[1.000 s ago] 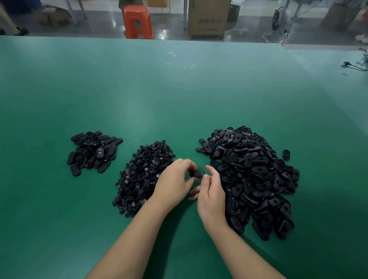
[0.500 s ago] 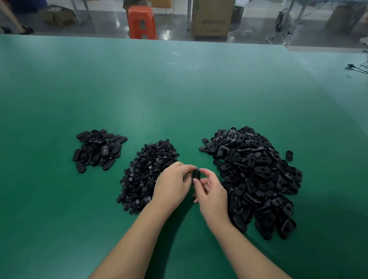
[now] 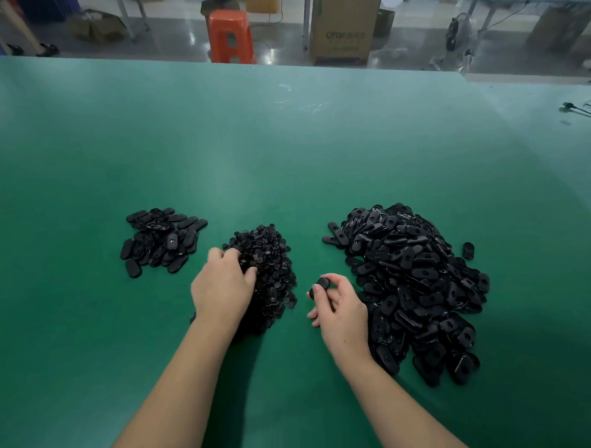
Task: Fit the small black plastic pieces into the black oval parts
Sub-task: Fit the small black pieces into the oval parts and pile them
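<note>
A heap of small black plastic pieces [image 3: 270, 260] lies in the middle of the green table [image 3: 282, 161]. My left hand [image 3: 221, 285] reaches into the heap's left side with its fingers curled among the pieces; whether it holds one is hidden. A large heap of black oval parts [image 3: 413, 278] lies to the right. My right hand [image 3: 338, 308] pinches one black oval part [image 3: 321, 285] between thumb and fingers, just left of that heap. A smaller group of oval parts [image 3: 159, 240] lies at the left.
One loose oval part [image 3: 468, 250] lies right of the big heap. A black cable [image 3: 580, 109] lies at the table's far right. Beyond the far edge stand an orange stool [image 3: 230, 36], a cardboard box [image 3: 343, 24] and a fan [image 3: 456, 37].
My hands have parted. The left hand moved left from the oval part into the heap of small pieces. The right hand keeps hold of the oval part.
</note>
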### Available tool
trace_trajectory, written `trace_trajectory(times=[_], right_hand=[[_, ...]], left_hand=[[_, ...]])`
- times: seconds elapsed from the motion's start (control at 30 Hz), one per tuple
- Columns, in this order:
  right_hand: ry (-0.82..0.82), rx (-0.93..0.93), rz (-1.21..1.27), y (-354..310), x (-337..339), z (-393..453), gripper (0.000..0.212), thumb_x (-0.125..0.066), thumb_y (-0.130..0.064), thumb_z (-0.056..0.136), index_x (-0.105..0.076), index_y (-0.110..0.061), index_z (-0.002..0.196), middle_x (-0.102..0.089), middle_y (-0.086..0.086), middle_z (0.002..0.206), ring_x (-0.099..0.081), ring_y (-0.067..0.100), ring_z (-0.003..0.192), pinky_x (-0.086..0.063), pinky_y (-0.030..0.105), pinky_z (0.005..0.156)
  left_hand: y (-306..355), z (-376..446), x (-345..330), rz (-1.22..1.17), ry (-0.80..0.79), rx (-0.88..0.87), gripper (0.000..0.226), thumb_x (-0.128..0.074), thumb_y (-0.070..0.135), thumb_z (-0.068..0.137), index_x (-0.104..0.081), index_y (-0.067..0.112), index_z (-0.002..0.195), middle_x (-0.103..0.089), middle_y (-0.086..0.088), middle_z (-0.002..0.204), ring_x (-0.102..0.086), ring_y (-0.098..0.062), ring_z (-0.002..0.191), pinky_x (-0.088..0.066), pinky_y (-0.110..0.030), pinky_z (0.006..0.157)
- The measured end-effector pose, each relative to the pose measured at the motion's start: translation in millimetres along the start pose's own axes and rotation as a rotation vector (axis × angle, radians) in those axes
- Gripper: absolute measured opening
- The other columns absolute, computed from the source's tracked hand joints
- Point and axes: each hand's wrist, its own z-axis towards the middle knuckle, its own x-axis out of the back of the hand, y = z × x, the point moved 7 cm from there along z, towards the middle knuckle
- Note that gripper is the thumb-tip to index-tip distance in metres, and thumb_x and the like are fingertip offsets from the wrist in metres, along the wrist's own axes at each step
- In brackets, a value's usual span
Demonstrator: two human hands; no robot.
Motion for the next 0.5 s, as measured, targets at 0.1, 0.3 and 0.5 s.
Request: trace_trajectory(times=[0.1,0.3,0.5], right_hand=[[-0.012,0.005,-0.005,-2,-1,-1,0.016,-0.059,-0.024,0.102,-0.058,-0.031,0.116,-0.073,-0.017,0.08,-0.07,0.006,0.062,-0.055,0.017,0.056],[0.001,0.009,-0.02,-2,0,-1,0.01,-0.055,-0.024,0.104,-0.059,-0.027,0.113,-0.073,-0.006,0.078,-0.067,0.006,0.059,-0.051,0.014,0.053],[-0.003,0.013,-0.024,-4,0,-2,0.007,-0.054,-0.023,0.104,-0.057,-0.028,0.109,-0.072,-0.007,0.08,-0.067,0.006,0.059,-0.051,0.014,0.052]], left_hand=[[-11,4,1,0.023,-0.004,0.025,0.04,-0.056,0.047,0.099,-0.062,0.019,0.127,-0.055,-0.003,0.12,-0.063,-0.024,0.083,-0.043,-0.031,0.062],[-14,5,4,-0.027,0.032,0.039,0.021,-0.058,0.036,0.1,-0.071,0.027,0.114,-0.058,0.004,0.103,-0.055,-0.018,0.073,-0.04,-0.028,0.058],[-11,3,12,-0.09,0.095,-0.002,0.014,-0.063,0.031,0.098,-0.077,0.029,0.098,-0.055,0.009,0.088,-0.056,-0.017,0.072,-0.035,-0.027,0.055]])
